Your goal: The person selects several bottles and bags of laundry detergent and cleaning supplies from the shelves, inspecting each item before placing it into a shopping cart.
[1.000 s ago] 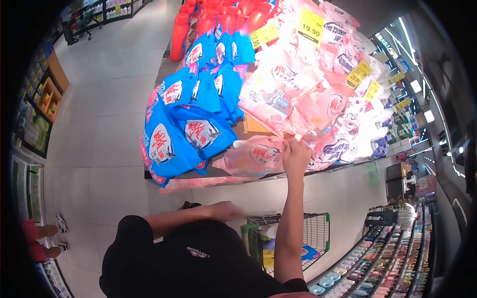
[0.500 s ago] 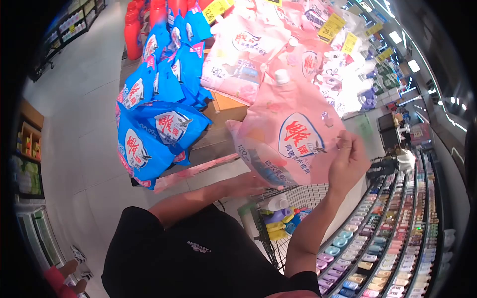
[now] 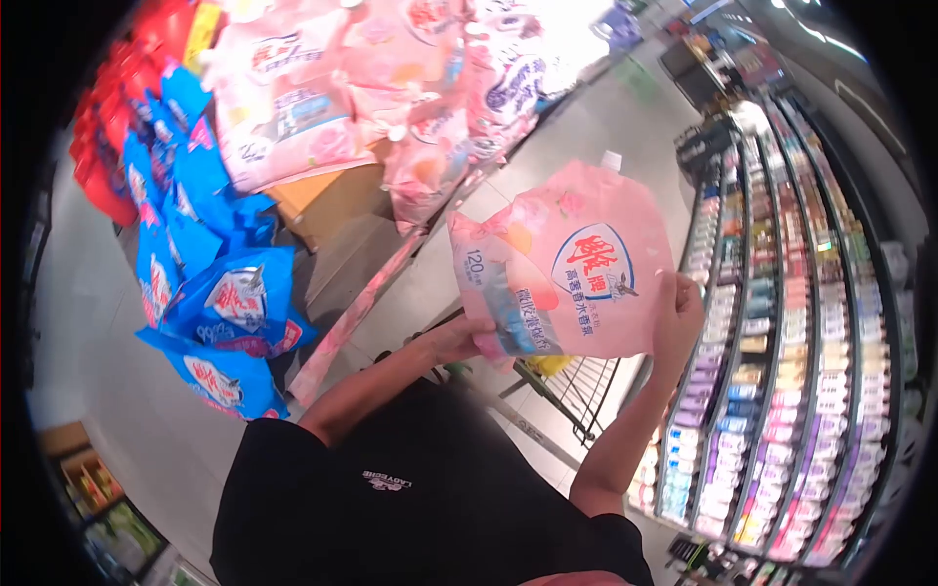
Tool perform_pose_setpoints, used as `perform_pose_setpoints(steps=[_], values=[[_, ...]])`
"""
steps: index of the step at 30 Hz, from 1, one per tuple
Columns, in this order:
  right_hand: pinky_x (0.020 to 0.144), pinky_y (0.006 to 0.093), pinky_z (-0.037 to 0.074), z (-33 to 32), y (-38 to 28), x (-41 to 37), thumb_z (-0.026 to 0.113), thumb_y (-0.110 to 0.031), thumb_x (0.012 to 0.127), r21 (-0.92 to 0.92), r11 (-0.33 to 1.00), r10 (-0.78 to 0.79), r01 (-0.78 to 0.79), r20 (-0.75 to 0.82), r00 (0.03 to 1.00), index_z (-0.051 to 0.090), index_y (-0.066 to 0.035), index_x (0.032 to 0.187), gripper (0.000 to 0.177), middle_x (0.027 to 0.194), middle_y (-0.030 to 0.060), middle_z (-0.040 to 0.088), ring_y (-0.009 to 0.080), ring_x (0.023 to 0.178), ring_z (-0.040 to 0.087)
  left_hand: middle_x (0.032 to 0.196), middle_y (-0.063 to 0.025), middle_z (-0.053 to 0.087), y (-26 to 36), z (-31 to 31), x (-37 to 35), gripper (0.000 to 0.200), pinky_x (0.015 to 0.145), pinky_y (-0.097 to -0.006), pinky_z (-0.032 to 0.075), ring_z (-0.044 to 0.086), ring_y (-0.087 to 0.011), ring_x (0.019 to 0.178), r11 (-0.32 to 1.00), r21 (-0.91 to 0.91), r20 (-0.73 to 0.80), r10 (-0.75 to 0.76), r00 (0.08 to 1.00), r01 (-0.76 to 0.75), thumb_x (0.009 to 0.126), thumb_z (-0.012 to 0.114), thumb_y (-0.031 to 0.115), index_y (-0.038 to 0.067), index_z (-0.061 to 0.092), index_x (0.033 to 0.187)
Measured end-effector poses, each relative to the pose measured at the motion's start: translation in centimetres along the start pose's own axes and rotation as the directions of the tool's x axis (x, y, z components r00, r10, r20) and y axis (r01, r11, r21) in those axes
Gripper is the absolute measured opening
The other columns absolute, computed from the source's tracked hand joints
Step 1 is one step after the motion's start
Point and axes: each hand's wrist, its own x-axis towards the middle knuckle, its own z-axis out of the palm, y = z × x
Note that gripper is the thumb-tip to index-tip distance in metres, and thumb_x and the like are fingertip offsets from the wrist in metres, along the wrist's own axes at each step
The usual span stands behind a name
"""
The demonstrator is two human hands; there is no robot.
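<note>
Before the black shirt, pink pouch tilts; cap points away.

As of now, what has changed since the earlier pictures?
The right hand lifted the pink pouch off the table toward the black shirt; the left hand, apart from it at first, now holds its lower-left corner. The blue bags stay piled on the table.

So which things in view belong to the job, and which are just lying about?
In the job:
pink pouch
left hand and right hand, both on it
cart below, probably

Lying about:
blue bags
red bottles
pink bags on display
</note>
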Motion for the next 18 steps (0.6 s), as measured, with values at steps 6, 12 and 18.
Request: perform_pose_setpoints(steps=[6,12,18], values=[[0.084,0.0299,0.054,-8.6,9.7,-8.8,0.069,-0.029,0.1,0.301,0.824,0.423,-0.48,0.238,0.874,0.066,0.001,0.126,0.04,0.109,0.0092,0.073,0.0161,0.094,0.069,0.151,-0.0141,0.054,-3.3,0.5,2.1,0.074,0.117,-0.0481,0.044,0.055,-0.0286,0.137,0.901,0.0,-0.023,-0.433,0.901,0.433,0.096,0.074,0.034,0.004,0.04,0.155],[0.105,0.0444,0.053,-8.8,9.7,-14.4,0.067,-0.015,0.091,0.853,0.414,0.445,-0.317,0.114,0.888,0.042,0.003,0.151,0.067,0.14,0.0204,0.057,0.0307,0.125,0.061,0.149,-0.0171,0.056,-5.8,5.4,4.9,0.08,0.112,-0.0488,0.049,0.058,-0.0301,0.133,0.757,-0.054,0.099,-0.645,0.758,0.651,0.098,0.068,0.051,0.003,0.039,0.156],[0.092,0.0388,0.058,-9.9,7.3,-11.4,0.06,-0.008,0.09,0.862,0.459,0.422,-0.217,0.003,0.907,0.051,0.005,0.14,0.052,0.123,0.0164,0.065,0.0258,0.109,0.068,0.148,-0.0123,0.058,-9.7,7.0,9.4,0.081,0.107,-0.0453,0.054,0.063,-0.0259,0.127,0.689,-0.084,0.176,-0.7,0.692,0.719,0.101,0.056,0.063,0.007,0.041,0.157]])
